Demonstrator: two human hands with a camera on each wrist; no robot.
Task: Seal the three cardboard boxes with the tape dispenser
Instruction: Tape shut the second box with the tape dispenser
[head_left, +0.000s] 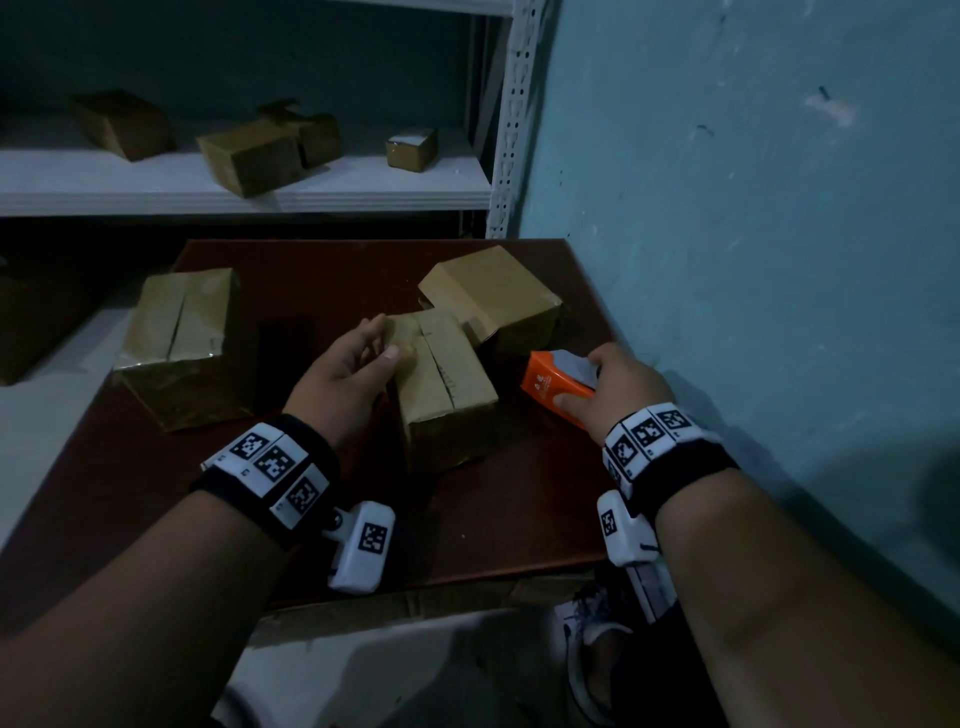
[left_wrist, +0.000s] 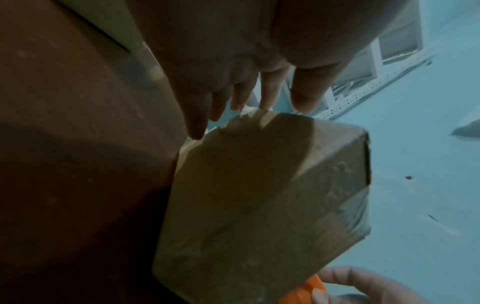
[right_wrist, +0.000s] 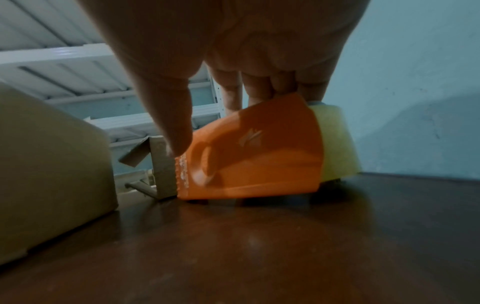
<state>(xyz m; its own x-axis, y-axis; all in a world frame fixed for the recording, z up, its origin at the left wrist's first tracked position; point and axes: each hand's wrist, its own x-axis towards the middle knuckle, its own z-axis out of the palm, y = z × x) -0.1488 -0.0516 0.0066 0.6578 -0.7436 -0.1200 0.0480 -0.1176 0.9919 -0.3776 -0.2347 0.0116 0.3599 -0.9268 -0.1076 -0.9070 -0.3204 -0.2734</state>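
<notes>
Fingers (head_left: 376, 332) of our left hand (head_left: 343, 374) lie relaxed on the middle box (head_left: 441, 384) at frame centre, likely steadying it; our right hand (head_left: 618, 389) grips the orange tape dispenser (head_left: 558, 384) on the surface (head_left: 519, 519), lower right.

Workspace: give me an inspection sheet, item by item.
Surface: dark brown table, boxes and dispenser on it.
Job's things: left box, middle box, far box; orange tape dispenser by the middle box.
Clutter: nothing seen.
Grip: left hand rests on the middle box, fingers relaxed; right hand holds the tape dispenser.
Cables: nothing seen.
Surroundings: white shelf with more boxes; blue wall.
</notes>
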